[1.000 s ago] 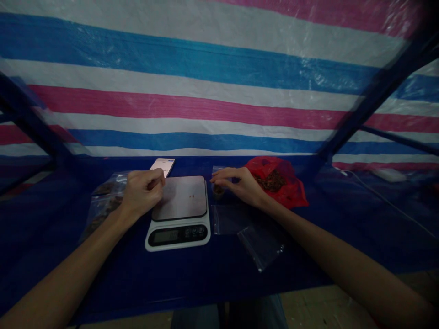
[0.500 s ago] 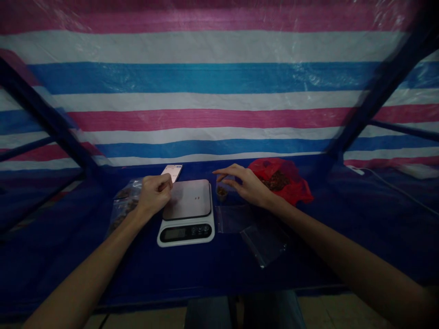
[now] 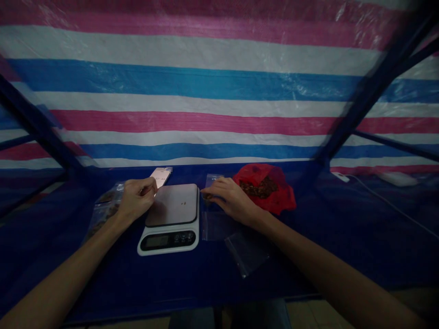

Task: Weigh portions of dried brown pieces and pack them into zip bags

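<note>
My left hand (image 3: 137, 197) is closed with its fingers curled, beside the upper left edge of a white kitchen scale (image 3: 168, 249). What it holds, if anything, is hidden. A few tiny brown bits (image 3: 183, 203) lie on the scale's plate (image 3: 171, 208). To the right of the scale, my right hand (image 3: 231, 197) reaches down with thumb and fingertips bent together at a small heap of brown pieces (image 3: 207, 196). The fingers partly cover that heap, and anything pinched is too small to name. Behind this hand sits a red mesh bag (image 3: 284, 194) with reddish-brown dried pieces (image 3: 262, 187).
A lit phone (image 3: 161, 177) lies behind the scale. Clear zip bags with brown contents (image 3: 103, 214) are at the left. Flat clear zip bags (image 3: 247, 253) lie in front of my right hand. A white cable (image 3: 380, 194) crosses at the right, and blue frame bars (image 3: 363, 96) slant at both sides.
My right hand has lowered onto the small brown heap, and its fingers have drawn closer together. My left hand stays closed beside the scale. The whole view has shifted, so things appear further left.
</note>
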The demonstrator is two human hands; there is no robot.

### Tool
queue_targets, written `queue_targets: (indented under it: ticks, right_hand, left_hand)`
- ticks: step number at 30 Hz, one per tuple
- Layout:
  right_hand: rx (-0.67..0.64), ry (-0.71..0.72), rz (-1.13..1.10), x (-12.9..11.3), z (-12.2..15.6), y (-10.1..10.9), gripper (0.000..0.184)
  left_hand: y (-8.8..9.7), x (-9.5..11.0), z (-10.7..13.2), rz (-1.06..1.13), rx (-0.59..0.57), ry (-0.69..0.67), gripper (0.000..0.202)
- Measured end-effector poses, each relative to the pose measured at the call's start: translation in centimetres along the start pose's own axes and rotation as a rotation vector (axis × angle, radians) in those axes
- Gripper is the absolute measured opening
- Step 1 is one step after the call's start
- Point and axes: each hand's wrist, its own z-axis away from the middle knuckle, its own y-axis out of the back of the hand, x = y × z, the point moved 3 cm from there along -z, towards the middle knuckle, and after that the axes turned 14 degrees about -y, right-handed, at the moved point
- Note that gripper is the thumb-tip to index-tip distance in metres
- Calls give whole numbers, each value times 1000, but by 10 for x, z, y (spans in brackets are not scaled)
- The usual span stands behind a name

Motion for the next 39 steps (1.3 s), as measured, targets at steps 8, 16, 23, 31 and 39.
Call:
queue_targets:
  ticks: [8, 16, 23, 31, 39]
  right_hand:
    - [75, -6, -57, 1, 0, 3, 32]
    - [88, -45, -42, 2, 2, -3, 41]
    - [387, -310, 113, 27, 0, 78, 32]
    - [-267, -382, 66, 94, 26, 76, 30]
    - [-143, -373, 78, 94, 36, 81, 28]
  left_hand:
    - [2, -6, 2, -23, -8, -1, 19]
    - [4, -3, 0, -32, 16, -40, 18]
    - [7, 0, -1, -71, -12, 16, 19]
    - [8, 10, -7, -78, -40, 40, 20]
    - [2, 8, -6, -30, 45, -46, 18]
